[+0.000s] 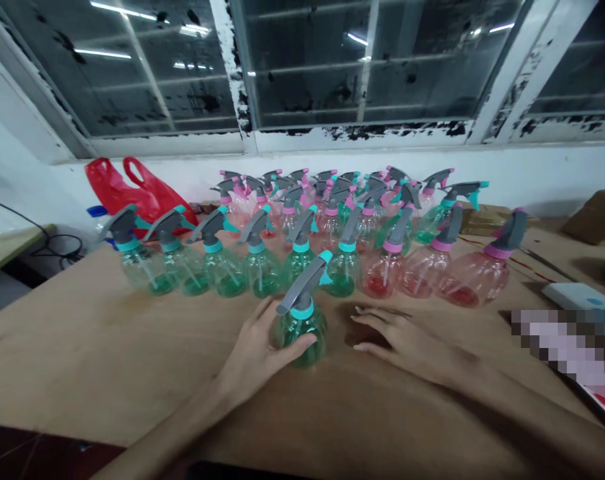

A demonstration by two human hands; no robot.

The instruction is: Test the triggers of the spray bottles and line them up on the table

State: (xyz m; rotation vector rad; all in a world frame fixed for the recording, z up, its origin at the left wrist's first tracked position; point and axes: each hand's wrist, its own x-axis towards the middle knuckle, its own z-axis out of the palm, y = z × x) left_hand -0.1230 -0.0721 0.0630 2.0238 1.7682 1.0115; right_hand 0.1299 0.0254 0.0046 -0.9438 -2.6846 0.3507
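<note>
My left hand (260, 350) is wrapped around a green spray bottle (302, 327) with a grey trigger and teal collar, standing upright on the wooden table (107, 360). My right hand (402, 340) lies flat on the table just right of that bottle, fingers stretched out, holding nothing. Behind them stand rows of several spray bottles: green ones (222, 267) on the left and pink ones (432, 270) on the right.
A red plastic bag (132, 190) lies at the back left by the wall. Black cables (57, 247) run at the left edge. A white box (572, 297) and a cardboard box (595, 217) sit at the right. Windows span the wall behind.
</note>
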